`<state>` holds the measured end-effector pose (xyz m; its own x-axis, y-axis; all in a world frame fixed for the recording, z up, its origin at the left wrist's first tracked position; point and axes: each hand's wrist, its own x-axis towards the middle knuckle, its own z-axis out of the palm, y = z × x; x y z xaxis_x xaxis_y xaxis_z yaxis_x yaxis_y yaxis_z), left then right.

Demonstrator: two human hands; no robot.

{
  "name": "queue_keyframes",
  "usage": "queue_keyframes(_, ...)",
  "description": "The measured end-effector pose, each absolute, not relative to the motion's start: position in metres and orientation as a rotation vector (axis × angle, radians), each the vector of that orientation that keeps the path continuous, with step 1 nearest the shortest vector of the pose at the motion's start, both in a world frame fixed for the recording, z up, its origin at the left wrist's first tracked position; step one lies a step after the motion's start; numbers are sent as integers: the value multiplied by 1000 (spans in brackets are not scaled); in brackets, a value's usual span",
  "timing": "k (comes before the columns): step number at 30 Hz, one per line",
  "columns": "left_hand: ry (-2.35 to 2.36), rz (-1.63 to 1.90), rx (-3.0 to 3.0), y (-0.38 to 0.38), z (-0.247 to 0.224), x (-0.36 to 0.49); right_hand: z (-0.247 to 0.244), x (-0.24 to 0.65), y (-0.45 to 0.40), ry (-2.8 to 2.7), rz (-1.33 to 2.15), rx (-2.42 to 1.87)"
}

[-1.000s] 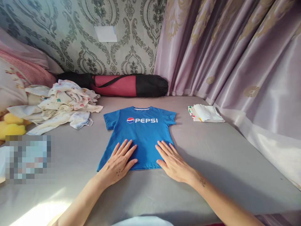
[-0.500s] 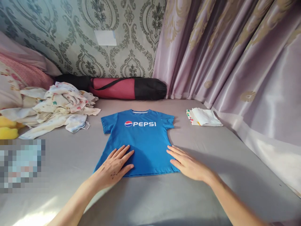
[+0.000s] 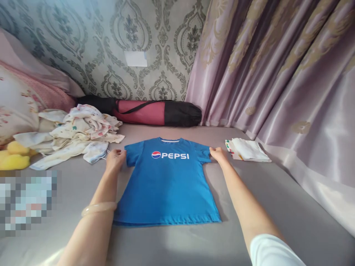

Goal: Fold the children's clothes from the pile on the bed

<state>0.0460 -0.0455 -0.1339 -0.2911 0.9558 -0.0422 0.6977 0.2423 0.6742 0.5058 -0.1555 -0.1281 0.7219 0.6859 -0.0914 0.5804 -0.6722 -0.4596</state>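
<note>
A blue short-sleeved T-shirt (image 3: 169, 188) with a PEPSI print lies spread flat, its collar pointing away from me. At the cuff of its left-side sleeve is my left hand (image 3: 115, 159), fingers closed on the edge; the fingertips are partly hidden. My right hand (image 3: 219, 153) pinches the cuff of the right-side sleeve between thumb and fingers. A pale bangle (image 3: 99, 208) circles my left forearm.
Crumpled baby clothes (image 3: 83, 127) lie at the left, beside a yellow plush thing (image 3: 18, 155). A red and black rolled bag (image 3: 144, 112) rests along the wall. Folded cloths (image 3: 248, 149) sit at right near the curtain (image 3: 233, 74). A blurred-out patch covers the lower left.
Both hands have moved from the lower part of the T-shirt up to its two sleeves, and their flat fingers have closed. The view has shifted slightly.
</note>
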Motion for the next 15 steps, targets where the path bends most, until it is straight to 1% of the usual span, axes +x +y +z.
queue_keyframes(6, 2197, 558, 1768, -35, -145, 46, -136, 500, -125, -1087, 381, -2613)
queue_keyframes(10, 2269, 534, 1828, -37, -148, 50, -138, 491, -118, -1119, 370, -2610)
queue_keyframes(15, 2252, 515, 1823, -36, -151, 50, -131, 482, -120, -1069, 290, -2578)
